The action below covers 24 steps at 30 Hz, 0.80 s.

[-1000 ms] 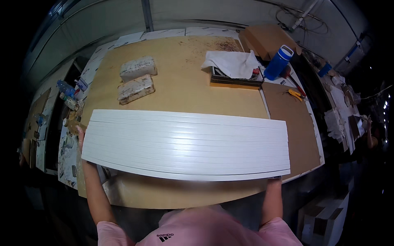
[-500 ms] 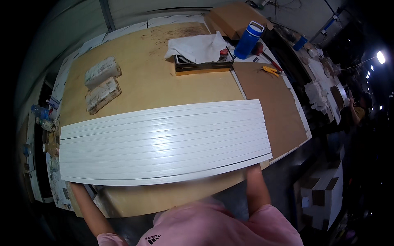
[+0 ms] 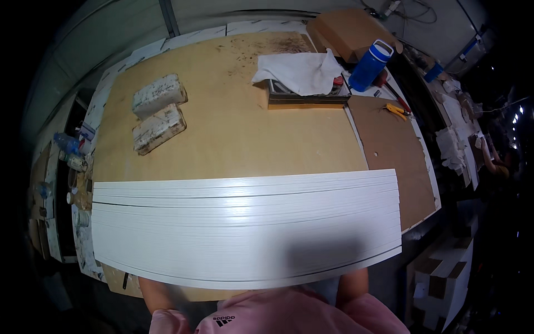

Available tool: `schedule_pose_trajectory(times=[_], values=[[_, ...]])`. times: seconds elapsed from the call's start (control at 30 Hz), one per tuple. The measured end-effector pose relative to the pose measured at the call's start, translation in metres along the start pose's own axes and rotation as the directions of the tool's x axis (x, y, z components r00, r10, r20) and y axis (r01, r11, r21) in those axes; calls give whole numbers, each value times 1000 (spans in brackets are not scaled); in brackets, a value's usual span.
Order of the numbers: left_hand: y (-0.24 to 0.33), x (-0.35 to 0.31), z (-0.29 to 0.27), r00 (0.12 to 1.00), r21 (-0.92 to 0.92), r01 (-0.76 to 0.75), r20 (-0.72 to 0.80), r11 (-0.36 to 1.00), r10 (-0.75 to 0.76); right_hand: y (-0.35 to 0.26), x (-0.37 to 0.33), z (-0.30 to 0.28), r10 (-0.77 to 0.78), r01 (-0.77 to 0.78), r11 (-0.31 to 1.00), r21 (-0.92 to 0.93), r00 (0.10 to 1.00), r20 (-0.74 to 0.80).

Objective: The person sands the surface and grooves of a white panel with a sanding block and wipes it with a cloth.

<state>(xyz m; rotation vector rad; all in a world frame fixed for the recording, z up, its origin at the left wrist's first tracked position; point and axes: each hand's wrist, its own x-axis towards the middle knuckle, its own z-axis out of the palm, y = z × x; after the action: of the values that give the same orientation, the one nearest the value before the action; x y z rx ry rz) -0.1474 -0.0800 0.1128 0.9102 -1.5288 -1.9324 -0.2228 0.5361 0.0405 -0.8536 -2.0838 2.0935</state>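
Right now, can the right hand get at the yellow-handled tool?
Probably not directly: the right forearm runs under the white slats, the hand is hidden, likely supporting them, and the stack lies between. The yellow-handled tool itself is uncovered, beyond the slats' far right corner.

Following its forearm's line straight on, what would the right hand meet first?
Most likely the white strips: the right forearm is cut off from view at their near edge and the hand is hidden, so exact direction and depth are unclear.
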Motion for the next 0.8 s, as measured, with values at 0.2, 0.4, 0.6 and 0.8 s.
schedule_pose_trajectory(times=[0.2,0.4,0.6,0.8], values=[[-19,5,0,998,55,61,-12,997,-60,-3,37,25,9,-7,991,-132,1000,16],[-32,15,3,993,101,115,-7,988,-115,-4,64,50,19,-14,975,-220,1000,22],[-37,18,3,988,137,153,-14,979,-153,-9,65,47,40,-25,956,-291,998,48],[-37,18,1,982,171,189,-12,967,-190,-28,23,-14,113,-65,910,-409,989,93]])
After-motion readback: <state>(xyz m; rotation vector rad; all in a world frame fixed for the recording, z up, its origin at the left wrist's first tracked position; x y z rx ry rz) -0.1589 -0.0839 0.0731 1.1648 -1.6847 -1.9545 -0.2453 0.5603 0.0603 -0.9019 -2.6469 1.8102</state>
